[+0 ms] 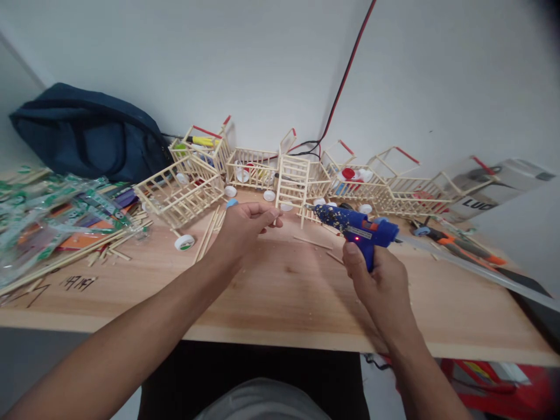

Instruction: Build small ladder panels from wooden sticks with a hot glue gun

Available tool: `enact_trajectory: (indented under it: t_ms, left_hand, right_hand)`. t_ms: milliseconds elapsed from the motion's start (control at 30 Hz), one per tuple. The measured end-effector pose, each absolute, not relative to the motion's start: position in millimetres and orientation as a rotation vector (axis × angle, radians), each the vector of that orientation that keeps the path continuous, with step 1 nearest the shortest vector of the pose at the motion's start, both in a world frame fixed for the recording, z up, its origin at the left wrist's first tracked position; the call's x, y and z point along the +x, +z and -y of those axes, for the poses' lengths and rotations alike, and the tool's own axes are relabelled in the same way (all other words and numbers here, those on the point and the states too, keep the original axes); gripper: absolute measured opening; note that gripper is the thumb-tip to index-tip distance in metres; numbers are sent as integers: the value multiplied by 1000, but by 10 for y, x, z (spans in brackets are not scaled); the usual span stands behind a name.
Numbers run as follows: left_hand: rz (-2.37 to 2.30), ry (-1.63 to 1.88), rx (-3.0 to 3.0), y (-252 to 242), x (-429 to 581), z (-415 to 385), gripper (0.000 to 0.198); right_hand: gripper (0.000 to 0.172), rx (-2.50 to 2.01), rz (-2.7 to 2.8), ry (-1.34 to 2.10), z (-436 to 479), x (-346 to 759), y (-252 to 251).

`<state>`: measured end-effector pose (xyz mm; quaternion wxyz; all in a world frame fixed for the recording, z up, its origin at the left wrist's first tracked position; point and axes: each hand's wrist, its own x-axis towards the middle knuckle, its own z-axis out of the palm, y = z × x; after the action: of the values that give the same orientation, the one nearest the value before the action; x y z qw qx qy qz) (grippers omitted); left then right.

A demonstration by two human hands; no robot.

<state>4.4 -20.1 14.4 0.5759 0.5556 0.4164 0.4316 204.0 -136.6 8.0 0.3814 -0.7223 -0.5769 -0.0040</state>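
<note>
My left hand (256,219) pinches the lower end of a small ladder-like frame of wooden sticks (292,181), which it holds up off the table. My right hand (380,280) is wrapped round the handle of a blue glue gun (359,224); its red light is lit and crusted bits cover its front. The glue gun's nozzle points left, at the lower right side of the stick frame; whether it touches cannot be made out. Behind the frame stands a row of small stick-built carts, among them a cart (181,189) with white bottle-cap wheels on the left.
Plastic wrappers (56,221) and loose sticks (116,248) cover the table's left side, before a dark blue bag (94,134). At right lie orange-handled pliers (464,245) and a clear bag (485,189). A red-black cable (350,64) runs down the wall.
</note>
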Motion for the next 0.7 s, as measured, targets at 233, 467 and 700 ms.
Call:
enact_trajectory:
  t_ms: [233,467,700]
  left_hand:
    - [-965,1017,1283,129,47,187,22]
    - [-961,1020,1286,133,47,199,20]
    - [-954,1005,1309,116,42,181,22]
  right_hand:
    - [50,-1837,1489,-29,1366,2045,58]
    - [50,-1836,1495,-33,1383,2039,75]
    - [52,-1854,1487,-37,1368,2046,97]
